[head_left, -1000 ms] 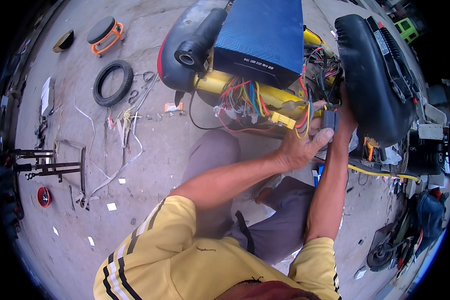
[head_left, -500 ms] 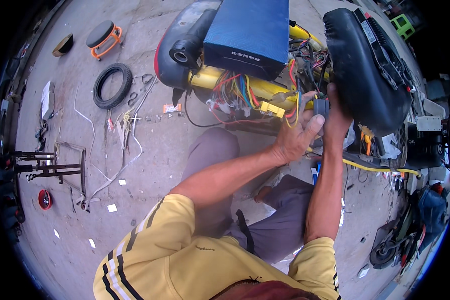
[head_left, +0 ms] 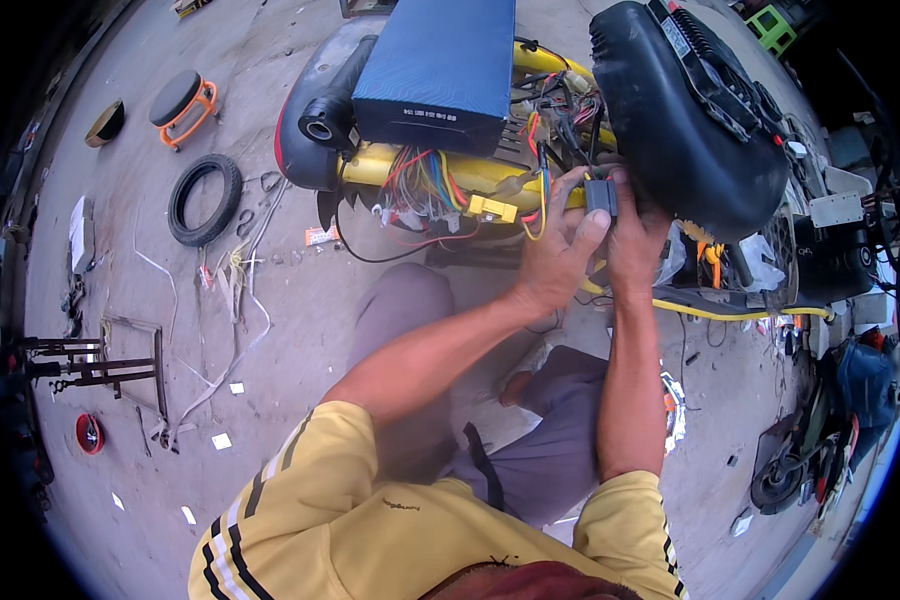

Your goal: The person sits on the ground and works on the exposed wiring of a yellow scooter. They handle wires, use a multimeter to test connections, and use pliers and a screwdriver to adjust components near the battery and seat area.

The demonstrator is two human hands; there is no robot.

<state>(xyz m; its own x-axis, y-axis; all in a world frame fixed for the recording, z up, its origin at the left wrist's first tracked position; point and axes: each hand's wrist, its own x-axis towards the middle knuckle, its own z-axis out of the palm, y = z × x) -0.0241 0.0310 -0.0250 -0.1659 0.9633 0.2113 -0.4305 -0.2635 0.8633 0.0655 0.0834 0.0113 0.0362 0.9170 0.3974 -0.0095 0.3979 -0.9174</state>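
Both of my hands are at the side of a yellow tubular vehicle frame [head_left: 375, 164]. A small dark grey block [head_left: 601, 198] sits between them, pinched by my left hand [head_left: 558, 252], its thumb against the block's lower left. My right hand [head_left: 634, 238] grips the block's right side, with fingertips partly hidden behind it. Left of my hands, a yellow connector [head_left: 491, 209] hangs on red and yellow wires. Beside it spills a bundle of many-coloured loose wires [head_left: 420, 178]. A blue box [head_left: 435, 85] rests on top of the frame.
A black padded seat [head_left: 685, 125] carrying a black finned unit [head_left: 715, 75] stands right of my hands. On the floor lie a tyre [head_left: 205, 200], an orange-legged stool [head_left: 183, 108], pale straps [head_left: 240, 350] and a red bowl [head_left: 89, 434]. A yellow hose [head_left: 730, 314] runs to the right.
The whole view has shifted, so the vehicle and hands appear farther left. Both hands keep hold of the grey block, which now shows more of its face.
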